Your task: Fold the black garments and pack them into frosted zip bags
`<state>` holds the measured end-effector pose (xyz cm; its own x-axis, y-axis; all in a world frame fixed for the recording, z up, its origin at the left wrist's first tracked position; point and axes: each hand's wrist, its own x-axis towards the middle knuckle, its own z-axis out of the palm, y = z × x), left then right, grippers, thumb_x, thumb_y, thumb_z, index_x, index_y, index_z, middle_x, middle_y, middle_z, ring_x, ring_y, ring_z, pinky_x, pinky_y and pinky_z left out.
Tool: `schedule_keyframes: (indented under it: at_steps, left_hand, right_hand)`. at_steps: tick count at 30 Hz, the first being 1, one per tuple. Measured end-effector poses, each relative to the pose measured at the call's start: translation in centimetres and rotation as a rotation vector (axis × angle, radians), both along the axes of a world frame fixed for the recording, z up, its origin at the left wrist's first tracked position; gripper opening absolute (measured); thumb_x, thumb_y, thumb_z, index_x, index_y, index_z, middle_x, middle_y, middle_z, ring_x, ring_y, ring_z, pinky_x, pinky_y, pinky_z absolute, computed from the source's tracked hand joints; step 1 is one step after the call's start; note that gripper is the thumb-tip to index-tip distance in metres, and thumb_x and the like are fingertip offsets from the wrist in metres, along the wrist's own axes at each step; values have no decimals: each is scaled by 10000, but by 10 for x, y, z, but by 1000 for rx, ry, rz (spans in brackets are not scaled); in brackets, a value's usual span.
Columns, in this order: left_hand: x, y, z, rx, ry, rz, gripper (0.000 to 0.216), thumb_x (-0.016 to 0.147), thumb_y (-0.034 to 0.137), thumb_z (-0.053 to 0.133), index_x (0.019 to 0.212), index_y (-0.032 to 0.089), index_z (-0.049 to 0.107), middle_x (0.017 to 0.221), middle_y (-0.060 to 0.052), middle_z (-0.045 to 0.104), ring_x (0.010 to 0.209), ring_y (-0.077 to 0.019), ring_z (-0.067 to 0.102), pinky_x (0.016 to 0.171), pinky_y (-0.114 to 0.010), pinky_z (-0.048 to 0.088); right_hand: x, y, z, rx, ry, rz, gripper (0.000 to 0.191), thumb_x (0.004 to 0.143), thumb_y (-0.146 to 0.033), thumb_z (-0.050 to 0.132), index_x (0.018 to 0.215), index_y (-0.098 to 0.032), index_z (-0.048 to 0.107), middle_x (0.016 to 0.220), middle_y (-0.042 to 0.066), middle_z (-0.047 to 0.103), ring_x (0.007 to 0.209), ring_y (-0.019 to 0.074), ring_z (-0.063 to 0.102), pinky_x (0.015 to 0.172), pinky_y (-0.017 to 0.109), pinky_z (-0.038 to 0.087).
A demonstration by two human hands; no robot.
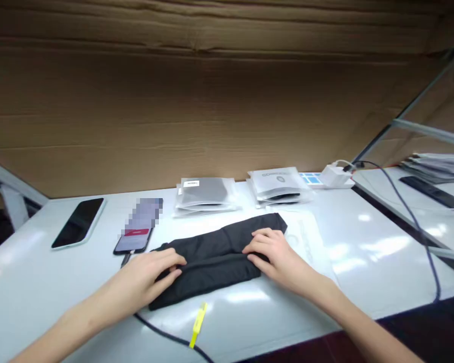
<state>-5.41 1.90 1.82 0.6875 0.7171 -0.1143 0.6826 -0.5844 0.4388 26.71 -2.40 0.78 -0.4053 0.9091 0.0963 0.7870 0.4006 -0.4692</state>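
A folded black garment [215, 254] lies lengthwise on the white table [41, 282] in front of me. My left hand [151, 275] rests on its left end, fingers curled over the front fold. My right hand [272, 252] presses on its right part, fingers bent down onto the cloth. Under the garment's right end lies a clear plastic bag [310, 237], flat on the table.
Two stacks of bagged garments [206, 194] [278, 184] sit at the back by a cardboard wall. Two phones [79, 222] [138, 229] lie at the left. A dark cable with a yellow tie [197, 322] runs near the front edge. A white charger [335, 174] sits at the back right.
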Motion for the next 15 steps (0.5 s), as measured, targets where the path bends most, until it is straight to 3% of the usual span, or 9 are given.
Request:
schedule_keyframes:
  at_steps: [6,11,15]
  left_hand:
    - [-12,-3,2,-42,4,67,231,930,343,475,1018,252,668,809,4,685,706,-148,638,643,-232,475]
    - [-18,-6,4,-24,10,-6,215,928,276,474,823,232,657,824,-6,671,771,-154,618,695,-247,469]
    - [-20,-5,2,84,67,-40,187,915,254,497,817,233,654,832,-17,668,817,-188,614,731,-294,474]
  right_hand:
    - [-6,-2,-8,34,15,-26,153,873,-159,615,990,-226,688,980,45,691,1089,237,555,965,432,396]
    - [-8,-4,-8,61,6,-49,160,873,-236,632,1025,-239,682,1024,61,703,1117,264,565,981,470,405]
    - [7,-2,3,96,-17,-77,208,893,-330,606,1072,-252,678,1075,72,704,1150,279,566,989,480,419]
